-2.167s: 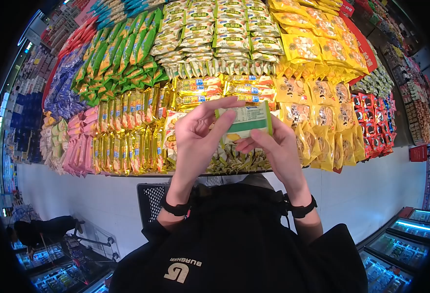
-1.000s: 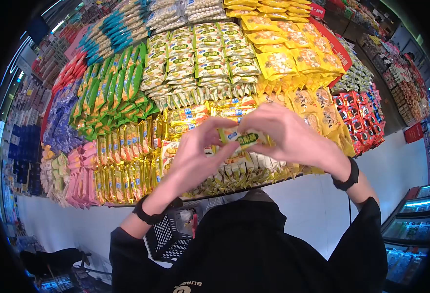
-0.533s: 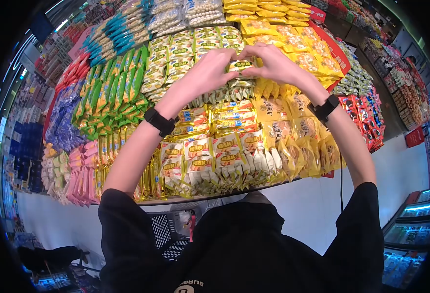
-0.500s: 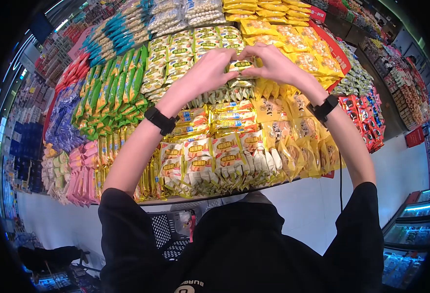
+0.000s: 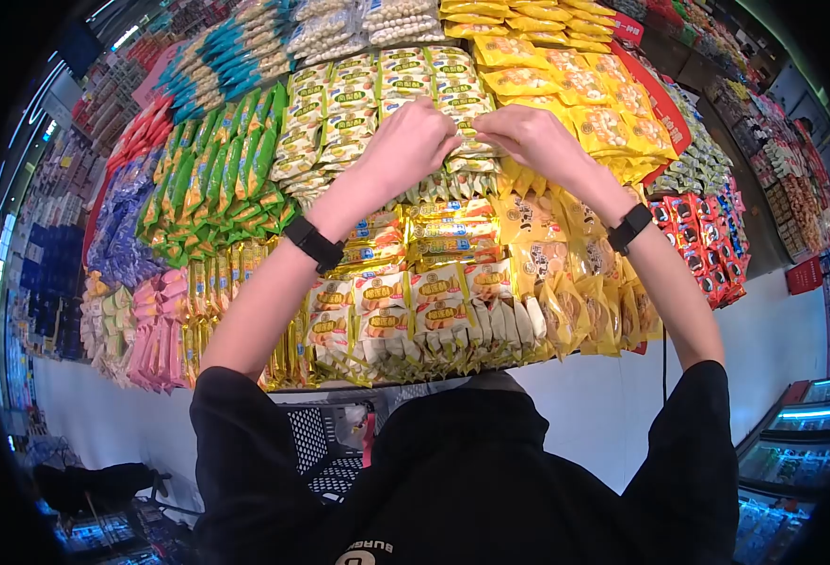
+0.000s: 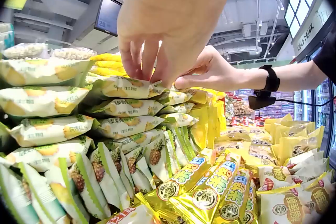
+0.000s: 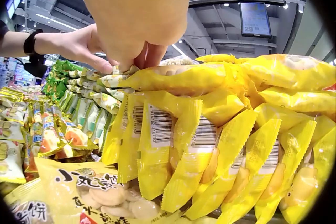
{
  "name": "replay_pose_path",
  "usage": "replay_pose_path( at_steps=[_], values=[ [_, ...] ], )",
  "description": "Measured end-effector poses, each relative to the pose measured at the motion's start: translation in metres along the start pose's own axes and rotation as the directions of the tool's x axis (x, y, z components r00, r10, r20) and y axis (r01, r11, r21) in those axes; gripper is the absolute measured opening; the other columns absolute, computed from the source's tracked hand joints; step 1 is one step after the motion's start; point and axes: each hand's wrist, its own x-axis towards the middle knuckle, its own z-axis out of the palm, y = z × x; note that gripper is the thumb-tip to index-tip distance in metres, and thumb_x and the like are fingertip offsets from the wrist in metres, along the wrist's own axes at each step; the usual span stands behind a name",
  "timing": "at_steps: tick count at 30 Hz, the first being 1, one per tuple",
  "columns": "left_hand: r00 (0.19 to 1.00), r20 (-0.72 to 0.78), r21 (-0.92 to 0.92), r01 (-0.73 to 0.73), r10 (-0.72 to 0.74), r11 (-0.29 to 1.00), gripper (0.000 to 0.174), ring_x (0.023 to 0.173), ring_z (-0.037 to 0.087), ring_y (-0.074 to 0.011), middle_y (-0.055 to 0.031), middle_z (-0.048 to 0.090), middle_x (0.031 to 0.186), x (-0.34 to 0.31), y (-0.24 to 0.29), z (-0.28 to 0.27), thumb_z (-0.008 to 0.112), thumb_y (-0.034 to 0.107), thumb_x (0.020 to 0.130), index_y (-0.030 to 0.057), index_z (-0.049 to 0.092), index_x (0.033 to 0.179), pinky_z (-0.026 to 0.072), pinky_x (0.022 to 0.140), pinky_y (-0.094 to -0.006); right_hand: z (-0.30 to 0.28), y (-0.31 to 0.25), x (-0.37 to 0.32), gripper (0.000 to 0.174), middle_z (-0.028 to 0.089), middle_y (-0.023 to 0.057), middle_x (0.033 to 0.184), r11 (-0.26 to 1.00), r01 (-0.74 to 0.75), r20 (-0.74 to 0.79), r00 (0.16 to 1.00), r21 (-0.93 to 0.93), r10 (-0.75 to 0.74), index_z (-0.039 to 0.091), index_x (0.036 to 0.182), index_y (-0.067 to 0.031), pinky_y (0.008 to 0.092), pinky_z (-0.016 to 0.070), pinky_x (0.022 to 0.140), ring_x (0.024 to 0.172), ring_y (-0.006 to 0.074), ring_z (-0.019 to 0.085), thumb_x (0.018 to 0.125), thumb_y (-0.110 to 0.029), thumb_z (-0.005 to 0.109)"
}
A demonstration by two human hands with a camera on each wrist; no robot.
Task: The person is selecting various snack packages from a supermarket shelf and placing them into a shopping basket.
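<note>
White-and-green pineapple cake packets lie stacked in columns at the display's middle. At the front of the right column, my left hand bends its fingers down onto the left end of a top packet. My right hand faces it from the other side, thumb and fingertips together at the packet's right end. In the left wrist view, the left fingers come down on the top packet, with the right hand close beside. The right wrist view shows the right fingertips partly hidden behind yellow bags.
Green packets stand left of the columns, yellow bags right. Gold-wrapped bars and white packets fill the rows under my forearms. A black shopping basket sits below the display edge by my body.
Both hands held one pineapple cake packet near my body, turned it over and carried it forward to the stack. Over the last half second the fingers bent inward and the hands shifted slightly.
</note>
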Motion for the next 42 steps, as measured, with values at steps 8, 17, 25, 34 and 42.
replay_pose_path(
  at_steps=[8,17,25,34,42],
  values=[
    [0.996,-0.008,0.078,-0.086,0.087,0.993,0.054,0.123,0.051,-0.0392,-0.0258,0.055,0.131,0.010,-0.010,0.013,0.056,0.035,0.098,-0.0052,0.047,0.133,0.0420,0.106,-0.0437,-0.011,-0.002,0.018,0.040,0.063,0.0176,0.117,0.997,0.011,0.040,0.999,-0.078,-0.008,0.055,0.121,-0.0013,0.0429,0.0512,0.089,0.106,0.0366,0.061,0.095,-0.031,0.059],
    [0.993,0.076,0.091,-0.093,0.087,0.992,0.059,0.127,0.049,-0.0384,-0.0275,0.051,0.135,0.004,-0.008,0.020,0.042,0.038,0.104,-0.0063,0.037,0.141,0.0382,0.109,-0.0441,-0.009,0.008,0.008,0.043,0.057,0.0220,0.130,0.978,0.120,0.208,0.975,-0.171,-0.083,0.047,0.130,0.0024,0.0428,0.0471,0.099,0.117,0.0381,0.056,0.101,-0.029,0.048],
    [0.996,0.068,0.188,-0.063,0.051,0.980,0.054,0.130,0.047,-0.0357,-0.0245,0.051,0.137,0.003,-0.010,0.027,0.037,0.032,0.105,-0.0105,0.040,0.138,0.0345,0.112,-0.0447,-0.004,0.013,0.010,0.053,0.050,0.0189,0.142,0.927,0.119,0.287,0.958,-0.356,-0.012,0.043,0.140,0.0007,0.0438,0.0264,0.119,0.135,0.0298,0.045,0.105,-0.038,0.037],
    [0.991,0.109,0.206,-0.103,0.081,0.973,0.053,0.131,0.048,-0.0334,-0.0242,0.052,0.137,0.003,-0.011,0.022,0.038,0.031,0.105,-0.0114,0.042,0.136,0.0343,0.111,-0.0432,-0.007,0.005,0.009,0.053,0.049,0.0201,0.142,0.921,0.114,0.274,0.962,-0.372,-0.008,0.042,0.141,0.0017,0.0429,0.0264,0.118,0.135,0.0303,0.044,0.105,-0.037,0.035],
    [0.989,0.104,0.245,-0.129,0.106,0.961,0.056,0.130,0.048,-0.0329,-0.0244,0.052,0.137,0.000,-0.012,0.024,0.039,0.034,0.104,-0.0112,0.041,0.138,0.0337,0.111,-0.0440,0.001,0.007,0.002,0.058,0.048,0.0203,0.143,0.923,0.113,0.256,0.966,-0.367,-0.016,0.039,0.142,0.0025,0.0430,0.0264,0.118,0.135,0.0308,0.044,0.105,-0.041,0.035]
  ],
)
